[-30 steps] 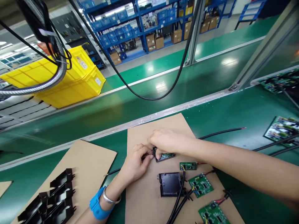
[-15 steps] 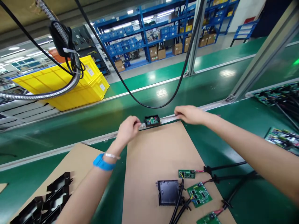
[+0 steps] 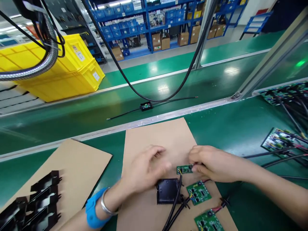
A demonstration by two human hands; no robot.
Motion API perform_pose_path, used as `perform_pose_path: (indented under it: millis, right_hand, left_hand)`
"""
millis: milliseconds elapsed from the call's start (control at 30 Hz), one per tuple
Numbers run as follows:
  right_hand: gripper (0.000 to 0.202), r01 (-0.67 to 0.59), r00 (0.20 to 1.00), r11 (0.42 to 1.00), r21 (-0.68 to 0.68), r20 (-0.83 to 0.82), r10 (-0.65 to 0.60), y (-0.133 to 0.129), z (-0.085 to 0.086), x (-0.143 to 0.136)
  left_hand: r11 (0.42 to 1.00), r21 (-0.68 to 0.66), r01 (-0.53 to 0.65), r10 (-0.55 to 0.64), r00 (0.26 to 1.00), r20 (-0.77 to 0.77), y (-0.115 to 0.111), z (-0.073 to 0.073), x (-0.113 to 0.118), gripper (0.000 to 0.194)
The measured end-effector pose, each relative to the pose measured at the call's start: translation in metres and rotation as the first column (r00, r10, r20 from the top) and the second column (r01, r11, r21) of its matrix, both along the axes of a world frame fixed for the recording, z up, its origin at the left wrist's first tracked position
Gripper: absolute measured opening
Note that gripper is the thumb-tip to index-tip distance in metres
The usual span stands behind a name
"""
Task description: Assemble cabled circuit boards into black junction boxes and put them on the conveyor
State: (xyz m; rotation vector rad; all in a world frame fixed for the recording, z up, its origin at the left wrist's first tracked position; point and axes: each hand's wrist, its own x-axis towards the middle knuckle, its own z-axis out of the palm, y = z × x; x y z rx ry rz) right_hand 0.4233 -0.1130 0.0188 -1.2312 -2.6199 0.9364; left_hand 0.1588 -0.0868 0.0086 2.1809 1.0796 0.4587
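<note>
My left hand [image 3: 147,166], slightly blurred, hovers over the cardboard sheet with thumb and fingers apart and nothing between them. Below it lies an open black plastic housing [image 3: 167,191]. My right hand [image 3: 209,163] is closed at the right end of a small green circuit board [image 3: 184,169]; its fingers hide the wire joint there. Two larger green circuit boards [image 3: 198,193] lie nearer me, with black cables [image 3: 175,205] and red and yellow wires. Beyond the metal rail, a black housing with a board inside [image 3: 146,106] rests on the green surface, its cables stretched out to both sides.
Several black housings [image 3: 45,195] sit on another cardboard sheet [image 3: 93,157] at left. More wired circuit boards [image 3: 276,139] lie at right. A metal rail [image 3: 163,118] crosses the bench. A black cable [image 3: 134,91] hangs ahead, and yellow bins [image 3: 81,72] stand at far left.
The filled housing has gone from the rail to the green surface beyond, cables spread. Both hands have come back toward me, the right one closing at the small circuit board.
</note>
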Motion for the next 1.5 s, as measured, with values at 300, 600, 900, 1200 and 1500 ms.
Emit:
perform_pose_path:
  millis: [300, 600, 900, 1200, 1500]
  right_hand:
    - [0.009, 0.405, 0.908, 0.909, 0.101, -0.163, -0.387, 0.004, 0.022, -0.046]
    - [0.027, -0.031, 0.99, 0.869, 0.493, 0.135, -0.042, -0.047, 0.011, -0.1]
    - [0.016, -0.184, 0.983, 0.951, 0.248, 0.059, 0.175, -0.03, -0.008, -0.075]
    - [0.011, -0.386, 0.921, 0.897, 0.216, 0.151, 0.359, -0.006, 0.006, -0.085]
    - [0.013, -0.323, 0.944, 0.936, 0.137, 0.108, 0.31, -0.01, -0.003, -0.088]
  left_hand:
    - [0.976, -0.156, -0.15, 0.142, 0.988, -0.064, -0.025, 0.015, 0.019, 0.01]
    - [0.961, -0.247, -0.121, 0.086, 0.985, -0.148, -0.055, 0.02, -0.008, 0.007]
    - [0.995, -0.099, -0.004, -0.026, 0.955, -0.295, -0.08, -0.003, -0.039, 0.058]
    - [0.991, -0.128, 0.024, -0.058, 0.962, -0.266, -0.072, -0.008, -0.041, 0.05]
    - [0.992, -0.125, 0.022, -0.059, 0.951, -0.305, -0.07, -0.009, -0.041, 0.056]
